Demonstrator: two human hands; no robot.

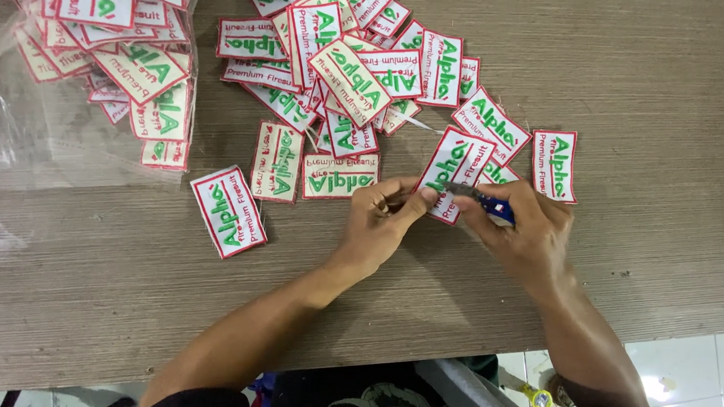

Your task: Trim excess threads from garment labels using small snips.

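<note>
Left hand (380, 215) pinches the lower end of a tilted patch (454, 169) on the worktop (647, 103), its long axis running up-right, while the right hand (519, 226) grips small snips (487, 202) at its edge.

Two hands (380, 219), one blue-handled cutter (493, 208), dozens of embroidered patches (350, 79), one plastic bag (20, 127)

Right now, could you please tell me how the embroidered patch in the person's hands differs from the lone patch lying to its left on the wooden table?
The held white, red-edged, green-lettered patch is pinched by the left hand and tilted; the lone patch lies flat, untouched. The right hand brings a blue-handled tool against the held one; nothing is near the other. Both look alike.
</note>
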